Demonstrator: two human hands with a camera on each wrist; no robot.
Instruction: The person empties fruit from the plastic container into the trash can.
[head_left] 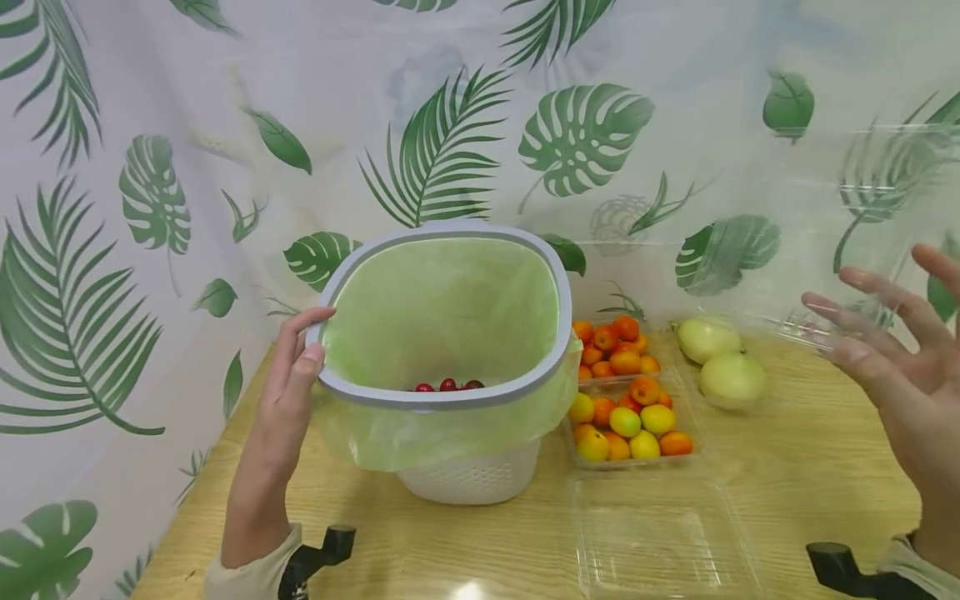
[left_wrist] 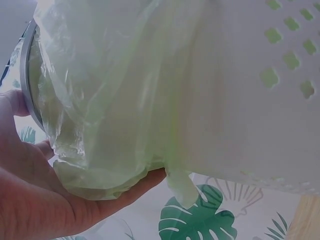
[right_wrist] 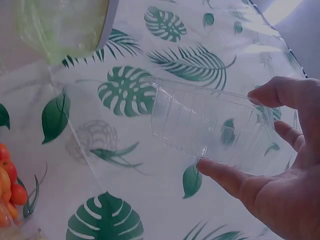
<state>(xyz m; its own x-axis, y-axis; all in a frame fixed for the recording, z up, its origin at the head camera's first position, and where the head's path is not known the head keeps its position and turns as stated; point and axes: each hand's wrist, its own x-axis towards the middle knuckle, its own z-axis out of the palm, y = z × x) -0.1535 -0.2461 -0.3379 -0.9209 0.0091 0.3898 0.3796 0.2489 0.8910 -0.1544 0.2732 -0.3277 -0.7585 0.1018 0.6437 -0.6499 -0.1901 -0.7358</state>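
A white perforated trash bin (head_left: 472, 479) with a grey rim ring (head_left: 450, 398) and a light green bag (head_left: 450, 308) stands tilted on the table, its mouth facing me. My left hand (head_left: 281, 400) grips the ring's left side, thumb at the front; in the left wrist view its fingers also lie under the bag's folds. Small red round fruits (head_left: 447, 385) show inside the bin. At the right, my right hand (head_left: 900, 367) holds up a clear plastic box (right_wrist: 210, 125) between thumb and fingers. No contents show in this box.
Right of the bin, two clear trays (head_left: 637, 463) hold orange and yellow fruits. Two pale green round fruits (head_left: 732, 379) lie beyond them. A clear tray (head_left: 660, 542) sits in front on the wooden table (head_left: 487, 554). A leaf-patterned sheet (head_left: 322, 167) hangs behind.
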